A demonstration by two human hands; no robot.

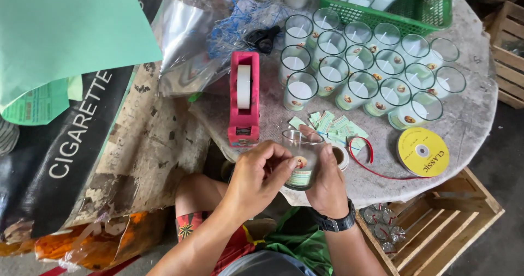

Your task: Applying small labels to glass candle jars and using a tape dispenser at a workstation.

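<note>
Round our stone table (469, 118) stood candle glasses (360, 69); our right hand (327, 180) gripped one glass candle jar (302, 159) at its near edge, while our left hand (256, 178) pinched its label (299, 169).

A round stone-looking bench (469, 123) carries most of it. Near the front left edge sits a pink tape dispenser (244, 99) with a white roll in it. Behind that, toward the middle, there's a big cluster of glass candle jars (371, 69) packed side by side, and at the back edge a green plastic basket (426, 9) with more jars inside. A yellow ribbon spool (423, 151) lies flat near the front right edge, red ribbon (371, 164) trailing off it. Little green paper labels (333, 126) are scattered mid-front. Off the right side, wooden crates (436, 227); one holds what might be foil-wrapped bits, hard to tell.
</note>
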